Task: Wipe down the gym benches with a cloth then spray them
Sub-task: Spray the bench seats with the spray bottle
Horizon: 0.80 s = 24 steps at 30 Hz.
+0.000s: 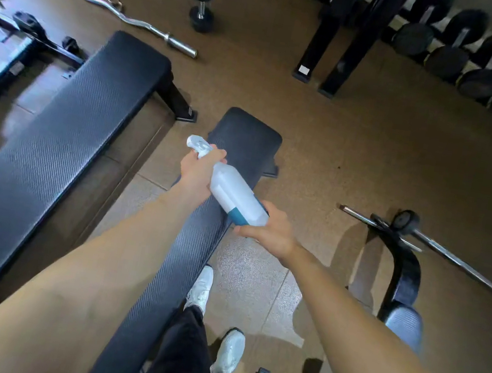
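fingers (217, 152) of the left hand (196, 174) curl round the neck of the white plastic spray bottle with blue base (234, 189), right hand (269, 232) gripping that base, over the narrow black padded bench (246, 136).

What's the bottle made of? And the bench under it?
The bottle looks like smooth, cloudy white plastic with a blue base. The bench has a black padded cover, probably vinyl: it shows a fine weave-like texture and a slight sheen.

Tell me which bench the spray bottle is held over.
The narrow middle bench, under the spray bottle; the wider bench lies off to its left.
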Each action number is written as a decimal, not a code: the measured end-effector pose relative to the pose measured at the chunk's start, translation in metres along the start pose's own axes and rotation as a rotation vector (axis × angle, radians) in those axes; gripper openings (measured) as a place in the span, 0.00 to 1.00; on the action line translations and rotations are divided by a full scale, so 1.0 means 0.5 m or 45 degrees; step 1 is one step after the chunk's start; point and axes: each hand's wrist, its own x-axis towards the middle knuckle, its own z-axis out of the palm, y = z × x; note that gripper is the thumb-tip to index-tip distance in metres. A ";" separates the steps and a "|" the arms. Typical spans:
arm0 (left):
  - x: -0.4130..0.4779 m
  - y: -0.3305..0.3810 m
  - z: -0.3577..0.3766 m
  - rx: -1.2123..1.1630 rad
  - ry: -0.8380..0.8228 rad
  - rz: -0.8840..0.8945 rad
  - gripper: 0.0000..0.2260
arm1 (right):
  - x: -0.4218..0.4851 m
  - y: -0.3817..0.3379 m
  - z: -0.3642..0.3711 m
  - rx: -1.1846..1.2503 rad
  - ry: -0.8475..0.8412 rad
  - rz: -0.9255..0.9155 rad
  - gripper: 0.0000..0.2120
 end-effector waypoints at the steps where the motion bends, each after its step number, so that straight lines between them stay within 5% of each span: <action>1: 0.003 0.004 0.002 0.020 0.026 0.002 0.09 | 0.004 -0.005 -0.003 -0.012 0.000 -0.010 0.32; 5: -0.017 0.008 0.000 0.062 0.140 0.008 0.08 | -0.008 -0.022 -0.019 -0.023 -0.047 -0.031 0.29; 11: -0.100 -0.020 -0.040 -0.006 0.035 0.102 0.08 | -0.083 -0.002 -0.005 -0.026 -0.089 -0.063 0.28; 24: -0.440 -0.239 -0.207 -0.088 0.280 0.229 0.09 | -0.390 0.230 0.059 -0.037 -0.277 -0.235 0.29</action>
